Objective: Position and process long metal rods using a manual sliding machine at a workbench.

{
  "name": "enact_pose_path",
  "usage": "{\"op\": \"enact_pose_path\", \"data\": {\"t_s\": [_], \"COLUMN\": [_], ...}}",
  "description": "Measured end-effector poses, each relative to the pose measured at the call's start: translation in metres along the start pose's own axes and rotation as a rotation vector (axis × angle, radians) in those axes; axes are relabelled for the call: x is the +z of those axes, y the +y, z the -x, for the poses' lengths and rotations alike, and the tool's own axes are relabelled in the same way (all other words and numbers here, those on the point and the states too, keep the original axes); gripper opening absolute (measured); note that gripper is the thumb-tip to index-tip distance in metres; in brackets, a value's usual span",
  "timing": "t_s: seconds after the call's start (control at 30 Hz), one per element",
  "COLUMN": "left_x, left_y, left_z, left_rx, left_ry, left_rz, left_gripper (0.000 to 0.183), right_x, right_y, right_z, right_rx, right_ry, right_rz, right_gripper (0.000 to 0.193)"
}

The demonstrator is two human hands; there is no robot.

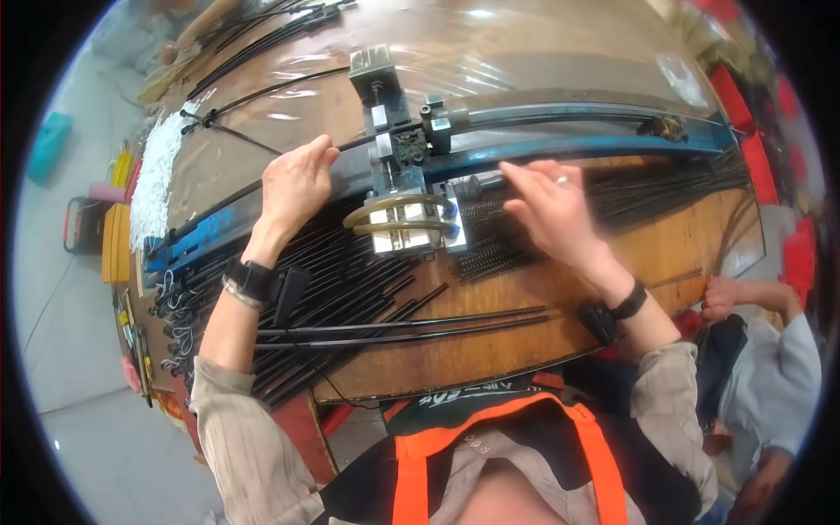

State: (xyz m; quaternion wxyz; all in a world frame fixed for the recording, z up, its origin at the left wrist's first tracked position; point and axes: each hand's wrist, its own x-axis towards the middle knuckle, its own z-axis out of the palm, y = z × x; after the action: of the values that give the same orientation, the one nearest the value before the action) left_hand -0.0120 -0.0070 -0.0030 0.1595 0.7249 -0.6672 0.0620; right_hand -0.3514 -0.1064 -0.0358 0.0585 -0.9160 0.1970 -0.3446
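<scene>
My L hand is curled at the L end of the thin rod lying across the machine, can't tell if it's gripping, & my R hand is open, blurred, R of the machine near the springs, w/ black rods on the table.

A metal machine, wooden bench and piled black rods show a workshop.
</scene>
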Motion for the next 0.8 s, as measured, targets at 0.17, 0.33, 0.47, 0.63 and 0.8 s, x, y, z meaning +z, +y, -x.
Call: {"op": "enact_pose_path", "data": {"t_s": [0.17,0.33,0.47,0.63,0.8], "left_x": [0.003,0.008,0.008,-0.005,-0.011], "left_y": [-0.006,-0.002,0.000,-0.080,-0.061], "left_z": [0.003,0.004,-0.012,0.000,0.062], "left_rx": [-0.006,0.133,0.295,0.479,0.373], "left_ry": [0.056,0.180,0.181,0.410,0.428], "left_rz": [0.016,-0.055,-0.038,-0.197,-0.404], "left_gripper": [0.020,0.018,0.014,0.011,0.008], "right_x": [0.020,0.020,0.018,0.022,0.030], "right_y": [-0.002,-0.003,-0.021,-0.055,-0.046], "right_z": [-0.003,-0.010,0.009,0.036,0.044], "right_rx": [0.110,0.433,0.289,-0.172,-0.199], "right_ry": [-0.132,-0.194,-0.196,-0.140,-0.127], "right_rz": [-0.306,-0.614,-0.326,-0.014,-0.180], "right_gripper": [0.033,0.032,0.035,0.037,0.030]}}
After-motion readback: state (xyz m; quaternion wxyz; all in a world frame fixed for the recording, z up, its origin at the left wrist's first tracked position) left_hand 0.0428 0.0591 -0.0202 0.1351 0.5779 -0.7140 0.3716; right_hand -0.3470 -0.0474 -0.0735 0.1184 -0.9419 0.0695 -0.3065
